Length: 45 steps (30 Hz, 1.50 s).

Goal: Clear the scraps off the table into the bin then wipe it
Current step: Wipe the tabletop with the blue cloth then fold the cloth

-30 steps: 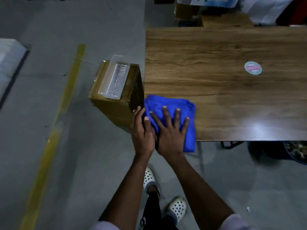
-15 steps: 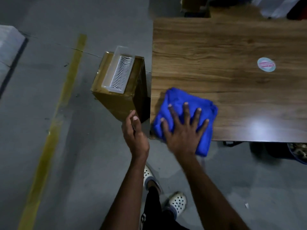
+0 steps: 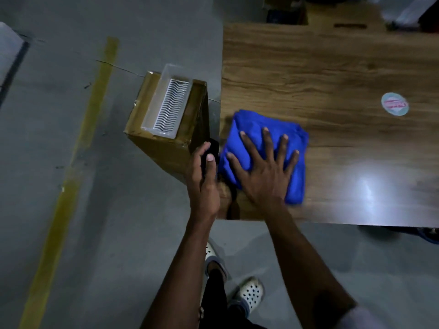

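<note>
The blue cloth (image 3: 251, 124) lies at the near left corner of the tabletop (image 3: 308, 67), pressed flat under the right hand (image 3: 263, 172) with its fingers spread straight. The left hand (image 3: 202, 181) is cupped at the left edge beside the box (image 3: 164, 150); whether it holds anything I cannot tell.

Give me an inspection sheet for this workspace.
surface: wooden table, glare patch near front edge
job's things: blue cloth folded, flat on table's near-left corner; cardboard box on floor beside table's left edge
clutter: round sticker on table; clear plastic tray on top of the box
grips: right hand pressing cloth, fingers spread; left hand at table's left edge, fingers nearly straight
cables: nothing seen
surroundings: concrete floor with yellow line; blurred carton behind table
</note>
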Each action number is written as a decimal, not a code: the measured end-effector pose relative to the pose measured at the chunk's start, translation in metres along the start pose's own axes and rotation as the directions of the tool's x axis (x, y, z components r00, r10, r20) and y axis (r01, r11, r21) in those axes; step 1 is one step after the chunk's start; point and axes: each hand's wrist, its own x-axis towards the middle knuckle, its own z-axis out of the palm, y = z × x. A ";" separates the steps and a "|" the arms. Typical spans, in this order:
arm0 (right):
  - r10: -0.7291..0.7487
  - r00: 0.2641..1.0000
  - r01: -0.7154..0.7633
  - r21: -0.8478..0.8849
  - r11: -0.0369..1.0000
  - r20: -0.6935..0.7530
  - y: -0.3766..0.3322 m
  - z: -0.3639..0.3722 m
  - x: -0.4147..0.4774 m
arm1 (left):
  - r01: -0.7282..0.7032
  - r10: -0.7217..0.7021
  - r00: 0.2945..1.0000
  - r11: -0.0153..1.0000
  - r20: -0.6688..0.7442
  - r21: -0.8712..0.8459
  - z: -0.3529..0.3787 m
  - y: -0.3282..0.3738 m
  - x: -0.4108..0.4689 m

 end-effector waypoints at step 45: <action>-0.226 0.972 0.232 -0.139 0.963 0.059 -0.022 0.034 0.040 | -0.102 0.062 0.988 0.952 0.144 0.290 0.064 0.021 0.037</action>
